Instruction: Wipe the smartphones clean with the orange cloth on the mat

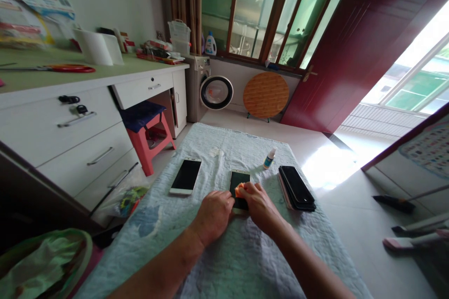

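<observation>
A smartphone point(239, 177) with a dark screen lies on the cloth-covered table, between my two hands. My left hand point(215, 212) is closed against the phone's left edge, fingers curled and fingertips partly hidden. Pinched in my right hand point(260, 204) is a crumpled orange cloth point(240, 190), pressed on the phone's screen. To the left lies a second, white-framed smartphone point(187, 176), face up. A small spray bottle point(269, 158) stands beyond my right hand. Farther right, a black smartphone point(296, 186) rests on top of a stack of phones or cases.
A light blue quilted cloth point(224, 142) covers the table. At left stand a white desk point(84, 135), a red stool point(154, 142) and a green-rimmed bin point(87, 243). Behind are a washing machine point(198, 86) with its door open and a round wooden tabletop point(266, 95).
</observation>
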Demonstrator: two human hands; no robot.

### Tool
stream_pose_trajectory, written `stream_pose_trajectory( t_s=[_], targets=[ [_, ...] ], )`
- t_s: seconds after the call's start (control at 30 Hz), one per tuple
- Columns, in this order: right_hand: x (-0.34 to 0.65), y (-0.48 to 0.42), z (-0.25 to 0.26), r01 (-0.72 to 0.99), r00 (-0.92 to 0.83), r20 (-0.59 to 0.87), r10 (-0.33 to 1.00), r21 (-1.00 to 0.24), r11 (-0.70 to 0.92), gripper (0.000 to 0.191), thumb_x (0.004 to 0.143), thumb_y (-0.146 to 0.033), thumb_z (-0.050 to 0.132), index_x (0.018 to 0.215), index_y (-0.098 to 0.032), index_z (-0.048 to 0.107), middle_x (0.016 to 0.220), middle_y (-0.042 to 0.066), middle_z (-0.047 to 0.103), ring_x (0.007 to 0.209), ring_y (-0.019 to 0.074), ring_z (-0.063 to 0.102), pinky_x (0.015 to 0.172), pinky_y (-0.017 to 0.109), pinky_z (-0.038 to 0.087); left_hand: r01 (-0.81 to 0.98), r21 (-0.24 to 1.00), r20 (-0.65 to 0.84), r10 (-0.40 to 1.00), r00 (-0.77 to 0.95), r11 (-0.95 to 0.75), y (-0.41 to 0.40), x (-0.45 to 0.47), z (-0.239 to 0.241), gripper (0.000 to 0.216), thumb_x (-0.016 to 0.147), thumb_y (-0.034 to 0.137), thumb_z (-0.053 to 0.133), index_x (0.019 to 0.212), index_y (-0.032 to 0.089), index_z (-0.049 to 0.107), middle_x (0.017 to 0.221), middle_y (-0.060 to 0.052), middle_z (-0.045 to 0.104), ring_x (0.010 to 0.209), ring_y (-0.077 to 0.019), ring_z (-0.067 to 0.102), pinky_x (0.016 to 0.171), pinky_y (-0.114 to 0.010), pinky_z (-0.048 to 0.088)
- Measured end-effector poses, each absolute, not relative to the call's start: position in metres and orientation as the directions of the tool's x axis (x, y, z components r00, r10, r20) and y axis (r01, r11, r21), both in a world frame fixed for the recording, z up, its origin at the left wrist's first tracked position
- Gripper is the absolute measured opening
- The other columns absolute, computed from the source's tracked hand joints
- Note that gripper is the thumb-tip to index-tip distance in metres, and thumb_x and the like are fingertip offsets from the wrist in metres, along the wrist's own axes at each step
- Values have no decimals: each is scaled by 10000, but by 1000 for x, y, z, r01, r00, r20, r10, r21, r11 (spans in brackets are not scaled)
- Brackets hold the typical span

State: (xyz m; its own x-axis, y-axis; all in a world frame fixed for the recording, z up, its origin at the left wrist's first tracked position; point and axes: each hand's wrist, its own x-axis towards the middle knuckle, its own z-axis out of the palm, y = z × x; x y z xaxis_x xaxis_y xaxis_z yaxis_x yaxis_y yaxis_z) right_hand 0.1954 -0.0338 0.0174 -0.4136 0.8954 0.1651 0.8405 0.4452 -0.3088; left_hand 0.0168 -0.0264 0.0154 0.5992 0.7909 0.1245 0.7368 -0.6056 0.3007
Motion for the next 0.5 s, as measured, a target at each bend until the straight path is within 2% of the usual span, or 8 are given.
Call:
stream_pose_trajectory(
  t_s=[0.13, 0.27, 0.5],
  targets=[
    [196, -59, 19, 780, -485, 162, 860, -364, 508, 224, 969, -164, 419, 1051, -235, 615, 997, 37, 591, 871, 176, 475, 815, 288, 393, 739, 328, 132, 803, 581, -589, -25, 15, 14, 116, 895, 204, 542, 891, 182, 657, 901, -48, 672, 892, -227, 627, 838, -356, 474],
    [202, -55, 17, 770, -500, 168, 849, -363, 525, 241, 961, -144, 420, 1065, -227, 621, 1012, 50, 599, 878, 181, 478, 820, 294, 393, 729, 312, 143, 788, 599, -610, -23, 14, 11, 140, 892, 175, 533, 915, 181, 671, 944, -60, 677, 940, -225, 628, 882, -358, 473],
    [213, 12, 4, 891, -342, 166, 925, -256, 376, 308, 859, -34, 427, 999, -181, 658, 986, 72, 580, 889, 190, 471, 840, 295, 358, 717, 280, 126, 765, 632, -638, -22, 13, 10, 208, 898, 130, 475, 899, 171, 680, 957, -70, 677, 921, -223, 635, 853, -354, 497]
  ],
)
